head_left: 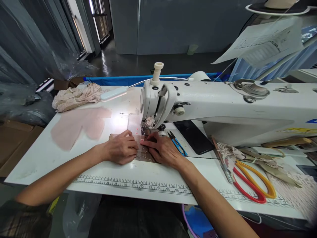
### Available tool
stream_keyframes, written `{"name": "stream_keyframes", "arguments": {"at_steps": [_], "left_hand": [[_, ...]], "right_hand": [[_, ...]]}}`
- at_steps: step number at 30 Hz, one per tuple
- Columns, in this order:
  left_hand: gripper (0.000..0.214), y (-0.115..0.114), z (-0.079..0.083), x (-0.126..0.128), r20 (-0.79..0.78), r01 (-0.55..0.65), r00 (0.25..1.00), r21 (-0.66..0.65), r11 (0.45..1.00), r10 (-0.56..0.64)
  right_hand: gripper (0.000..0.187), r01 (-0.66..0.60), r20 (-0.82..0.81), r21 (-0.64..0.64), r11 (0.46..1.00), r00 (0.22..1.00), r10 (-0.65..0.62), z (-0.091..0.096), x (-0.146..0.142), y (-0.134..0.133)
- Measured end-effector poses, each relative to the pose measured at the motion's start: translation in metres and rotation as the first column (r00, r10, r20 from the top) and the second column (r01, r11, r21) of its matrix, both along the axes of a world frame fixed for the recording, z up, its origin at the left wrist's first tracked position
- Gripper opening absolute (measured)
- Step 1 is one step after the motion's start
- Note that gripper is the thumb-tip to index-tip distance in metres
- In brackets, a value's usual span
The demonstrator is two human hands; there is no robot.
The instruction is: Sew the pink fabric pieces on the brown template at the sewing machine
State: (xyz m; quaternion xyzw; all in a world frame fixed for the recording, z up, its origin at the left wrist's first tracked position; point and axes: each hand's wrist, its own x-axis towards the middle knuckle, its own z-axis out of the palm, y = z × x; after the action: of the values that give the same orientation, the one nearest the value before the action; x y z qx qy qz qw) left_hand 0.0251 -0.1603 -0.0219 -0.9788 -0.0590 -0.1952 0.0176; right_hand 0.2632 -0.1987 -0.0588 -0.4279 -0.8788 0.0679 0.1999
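A piece of brown sheer fabric (pixel 148 156) lies on the bed of a white sewing machine (pixel 198 99), in front of the needle and presser foot (pixel 145 131). My left hand (pixel 121 147) has its fingers curled and closed on the left part of this fabric. Close by on the right, my right hand (pixel 164 150) rests on the fabric, index finger stretched toward the left hand and thumb apart. A pale, see-through strip with small pink marks (pixel 135 129) runs back from between the hands. Fingertips partly cover the fabric's edges.
Blue thread snips (pixel 177 144) and a black phone (pixel 194 136) lie right of my hands. Scissors with red and yellow handles (pixel 250 188) are farther right, beside lace scraps (pixel 289 188). Sheer pink pieces (pixel 79 125) and bundled lace (pixel 78 97) lie left. A ruler tape (pixel 133 185) lines the front edge.
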Motion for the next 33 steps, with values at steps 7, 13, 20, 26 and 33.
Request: {"name": "stream_keyframes", "arguments": {"at_steps": [7, 13, 20, 26, 33], "left_hand": [[0.013, 0.01, 0.003, 0.003, -0.038, 0.039, 0.998, -0.22, 0.975, -0.049], [0.016, 0.007, 0.0, -0.002, -0.037, 0.001, 0.999, -0.212, 0.977, -0.009], [0.026, 0.005, 0.001, -0.002, -0.112, -0.034, 0.994, -0.109, 0.993, 0.021], [0.032, 0.004, -0.001, -0.002, -0.171, -0.082, 0.982, -0.037, 0.996, 0.074], [0.036, 0.004, -0.005, 0.0, -0.158, -0.135, 0.979, -0.017, 0.991, 0.131]], "right_hand": [[0.034, 0.021, 0.02, -0.021, 1.0, 1.0, -0.021, 0.0, 0.001, -0.002], [0.037, 0.084, 0.105, -0.041, 0.996, 0.991, -0.079, 0.005, -0.004, -0.002], [0.036, 0.159, 0.207, 0.029, 0.987, 0.965, -0.162, 0.01, -0.011, -0.003], [0.035, 0.103, 0.149, 0.075, 0.992, 0.982, -0.114, 0.009, -0.011, -0.006], [0.036, 0.164, 0.192, 0.057, 0.985, 0.966, -0.172, 0.008, -0.012, -0.006]]}}
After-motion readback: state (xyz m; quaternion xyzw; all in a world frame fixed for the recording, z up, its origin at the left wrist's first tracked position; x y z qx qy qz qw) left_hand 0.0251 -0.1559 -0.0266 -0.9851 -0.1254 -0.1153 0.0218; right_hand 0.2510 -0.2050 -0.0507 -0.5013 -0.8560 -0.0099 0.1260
